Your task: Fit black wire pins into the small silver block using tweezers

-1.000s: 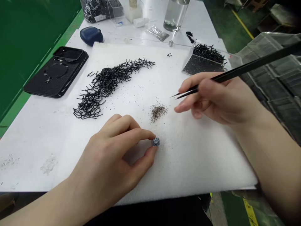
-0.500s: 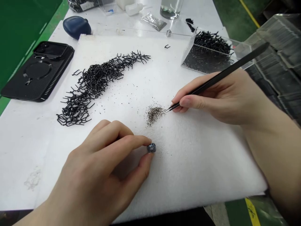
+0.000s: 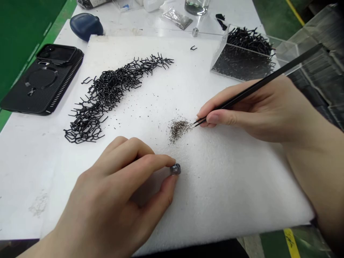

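Between thumb and forefinger, my left hand [image 3: 118, 190] pinches a small dark, shiny cube-like piece [image 3: 175, 169] just above the white foam sheet [image 3: 231, 193]. My right hand [image 3: 249, 111] grips black tweezers [image 3: 258, 85] like a pen. Their fine tips, slightly apart, are at the right edge of a small pile of tiny brownish metallic grains [image 3: 178, 129]. Whether a grain sits between the tips is too small to tell. Left of the pile, a long heap of black Y-shaped branching pieces [image 3: 110, 87] lies across the foam.
A black phone [image 3: 44, 79] and a dark blue rounded object [image 3: 86, 27] lie at left. A clear box [image 3: 231, 68] of black pieces stands at back right. Behind the foam are a glass [image 3: 197, 7], a small plastic bag [image 3: 177, 18] and a tiny metallic nut-like piece [image 3: 195, 32].
The camera view has shifted slightly. The tweezer tips look a little wider apart beside the grains. My left hand keeps its pinch on the small piece, which appears slightly turned.
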Tool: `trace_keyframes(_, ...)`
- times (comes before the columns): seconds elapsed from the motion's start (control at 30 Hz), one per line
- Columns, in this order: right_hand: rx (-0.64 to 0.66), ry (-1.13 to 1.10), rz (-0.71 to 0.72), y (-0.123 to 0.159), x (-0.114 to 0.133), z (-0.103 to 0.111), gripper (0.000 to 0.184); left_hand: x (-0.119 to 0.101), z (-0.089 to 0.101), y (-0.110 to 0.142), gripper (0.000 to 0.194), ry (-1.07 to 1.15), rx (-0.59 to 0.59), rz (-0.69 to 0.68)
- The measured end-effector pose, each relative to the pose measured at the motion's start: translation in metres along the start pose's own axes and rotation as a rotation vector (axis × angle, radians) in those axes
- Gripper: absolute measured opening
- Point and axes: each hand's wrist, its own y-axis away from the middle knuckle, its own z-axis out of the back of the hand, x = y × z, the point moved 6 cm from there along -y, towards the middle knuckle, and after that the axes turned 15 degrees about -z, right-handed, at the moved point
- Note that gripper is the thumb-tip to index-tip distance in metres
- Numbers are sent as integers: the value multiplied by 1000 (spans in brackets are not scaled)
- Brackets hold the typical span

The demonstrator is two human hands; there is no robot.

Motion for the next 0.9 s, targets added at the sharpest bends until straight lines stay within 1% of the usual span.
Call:
trace_keyframes(0.33, -30, 56, -11, 0, 1, -1, 6, 2, -1, 0, 17, -4, 28, 26)
trace_keyframes(0.6, 18, 8, 3, -1, -1, -1, 13, 1, 0, -1, 16, 24, 9, 16)
trace_keyframes(0.9, 20, 5, 0, -1, -4, 0, 13, 1, 0, -4, 16, 28, 7, 13)
